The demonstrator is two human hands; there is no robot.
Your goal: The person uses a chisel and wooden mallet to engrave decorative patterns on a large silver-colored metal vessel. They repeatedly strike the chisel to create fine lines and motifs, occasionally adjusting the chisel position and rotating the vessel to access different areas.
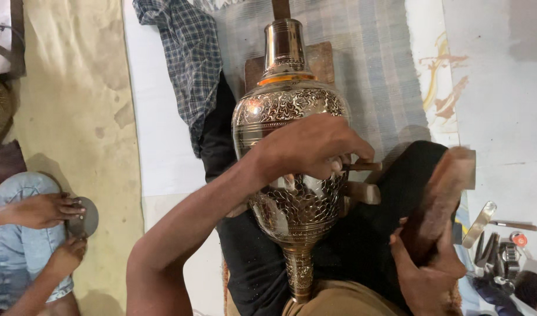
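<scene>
Striped mat point(374, 70) — checked cloth point(189, 58), tools point(496, 246)

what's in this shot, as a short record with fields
left hand: left hand holds a thin chisel against the vase
right hand: right hand grips a wooden mallet, raised clear of the vase
workpiece: engraved brass vase lying on its side across the lap, neck pointing away
under vase: black cloth
nearby: checked cloth on the floor; metal tools at the right
co-worker: another person's hands hold a small round metal piece, at left
</scene>
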